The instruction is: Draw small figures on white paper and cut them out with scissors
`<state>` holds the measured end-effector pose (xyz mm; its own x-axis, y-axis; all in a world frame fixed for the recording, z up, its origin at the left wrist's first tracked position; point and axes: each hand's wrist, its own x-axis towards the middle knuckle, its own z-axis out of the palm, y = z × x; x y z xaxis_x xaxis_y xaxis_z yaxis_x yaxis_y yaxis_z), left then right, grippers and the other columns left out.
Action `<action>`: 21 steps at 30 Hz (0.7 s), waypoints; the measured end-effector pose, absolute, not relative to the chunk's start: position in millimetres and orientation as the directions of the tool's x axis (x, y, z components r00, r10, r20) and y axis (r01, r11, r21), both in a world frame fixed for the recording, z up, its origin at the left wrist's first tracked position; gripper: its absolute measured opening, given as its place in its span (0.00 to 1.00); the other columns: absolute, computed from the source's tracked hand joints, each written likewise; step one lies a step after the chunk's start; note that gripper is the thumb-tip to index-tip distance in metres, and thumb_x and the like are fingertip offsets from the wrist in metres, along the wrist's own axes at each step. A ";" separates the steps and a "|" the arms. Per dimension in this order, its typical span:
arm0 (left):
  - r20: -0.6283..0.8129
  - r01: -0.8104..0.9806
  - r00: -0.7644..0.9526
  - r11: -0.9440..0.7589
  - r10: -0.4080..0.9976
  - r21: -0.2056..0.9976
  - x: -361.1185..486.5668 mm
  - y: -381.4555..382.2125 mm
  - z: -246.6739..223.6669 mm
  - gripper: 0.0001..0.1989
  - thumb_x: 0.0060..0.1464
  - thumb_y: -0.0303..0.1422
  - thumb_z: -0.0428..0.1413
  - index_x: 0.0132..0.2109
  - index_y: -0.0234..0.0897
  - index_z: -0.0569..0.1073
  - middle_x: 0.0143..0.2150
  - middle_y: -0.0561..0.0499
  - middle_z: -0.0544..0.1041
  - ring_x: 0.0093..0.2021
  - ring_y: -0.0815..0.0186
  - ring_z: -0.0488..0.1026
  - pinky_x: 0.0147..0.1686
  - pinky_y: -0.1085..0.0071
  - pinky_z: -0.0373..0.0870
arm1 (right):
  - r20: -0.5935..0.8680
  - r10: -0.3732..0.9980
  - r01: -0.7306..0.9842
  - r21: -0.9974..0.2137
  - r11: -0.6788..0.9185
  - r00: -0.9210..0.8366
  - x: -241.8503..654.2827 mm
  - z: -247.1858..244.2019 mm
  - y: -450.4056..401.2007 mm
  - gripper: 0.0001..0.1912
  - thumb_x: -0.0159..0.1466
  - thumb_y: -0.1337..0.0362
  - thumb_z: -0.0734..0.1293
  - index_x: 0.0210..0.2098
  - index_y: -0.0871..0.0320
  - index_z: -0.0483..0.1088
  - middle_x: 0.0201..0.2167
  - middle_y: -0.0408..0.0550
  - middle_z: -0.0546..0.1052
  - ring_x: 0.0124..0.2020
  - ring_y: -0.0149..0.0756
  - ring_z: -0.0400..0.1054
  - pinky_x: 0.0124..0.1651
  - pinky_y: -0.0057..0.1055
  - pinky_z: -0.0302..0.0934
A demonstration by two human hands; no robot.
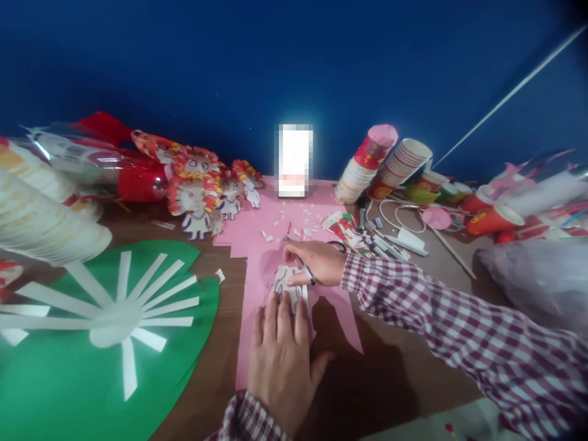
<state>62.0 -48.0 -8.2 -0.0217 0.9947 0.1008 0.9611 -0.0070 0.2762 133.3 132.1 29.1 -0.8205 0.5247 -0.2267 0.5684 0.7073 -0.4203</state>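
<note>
My left hand (285, 352) lies flat with its fingers spread, pressing the lower part of a small white paper (290, 280) with dark drawn outlines. That paper rests on pink paper (255, 318) over the brown table. Just above the fingertips, my right hand (319, 262) is closed around a pen (305, 269), which slants across the drawing with its dark end toward the lower right. My right thumb is over the drawing. Where the pen's tip lies cannot be made out.
Cut-out paper figures (195, 196) stand at the back left, near green paper (184, 343) with white strips. A bright, blurred-out screen (294, 159) leans against the blue wall. Stacked cups (365, 165), scraps, markers (381, 245) and a plastic bag (537, 275) lie rightward.
</note>
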 end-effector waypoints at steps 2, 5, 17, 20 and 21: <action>0.103 0.962 -0.023 -0.006 0.994 0.272 62.3 -48.5 -7.2 0.35 0.51 0.51 0.46 0.58 0.29 0.62 0.60 0.34 0.60 0.62 0.45 0.50 0.57 0.47 0.50 | -0.225 0.518 0.561 -0.429 0.708 -0.825 133.4 29.0 132.6 0.21 0.50 0.58 0.72 0.39 0.56 0.63 0.28 0.41 0.71 0.27 0.30 0.62 0.26 0.24 0.45; 0.093 0.963 -0.030 0.004 0.995 0.268 62.9 -48.9 -4.9 0.33 0.52 0.50 0.46 0.55 0.28 0.65 0.60 0.33 0.60 0.62 0.45 0.51 0.57 0.46 0.50 | -0.228 0.501 0.548 -0.434 0.715 -0.835 133.8 28.0 134.1 0.21 0.51 0.57 0.72 0.39 0.57 0.63 0.29 0.42 0.71 0.27 0.30 0.62 0.27 0.24 0.45; 0.114 0.983 0.020 -0.040 0.993 0.180 64.0 -48.4 -5.8 0.33 0.52 0.46 0.48 0.55 0.20 0.63 0.60 0.29 0.58 0.61 0.43 0.51 0.56 0.45 0.50 | -0.194 0.501 0.531 -0.441 0.724 -0.844 137.3 22.7 135.7 0.22 0.51 0.54 0.71 0.40 0.56 0.64 0.29 0.42 0.71 0.27 0.30 0.61 0.26 0.25 0.43; 0.116 0.985 0.028 -0.047 0.993 0.165 63.1 -49.6 -6.8 0.33 0.52 0.46 0.48 0.55 0.20 0.63 0.60 0.29 0.58 0.61 0.43 0.51 0.56 0.45 0.50 | -0.212 0.510 0.548 -0.439 0.712 -0.833 136.4 24.8 134.7 0.22 0.51 0.55 0.72 0.40 0.57 0.64 0.30 0.42 0.71 0.27 0.30 0.62 0.26 0.25 0.43; 0.115 0.986 0.029 -0.048 0.993 0.162 62.9 -49.8 -6.8 0.33 0.52 0.46 0.48 0.55 0.20 0.63 0.60 0.29 0.58 0.61 0.43 0.51 0.56 0.45 0.51 | -0.216 0.513 0.553 -0.435 0.711 -0.831 136.1 25.5 134.4 0.22 0.51 0.55 0.72 0.40 0.57 0.64 0.30 0.42 0.71 0.27 0.30 0.62 0.26 0.24 0.43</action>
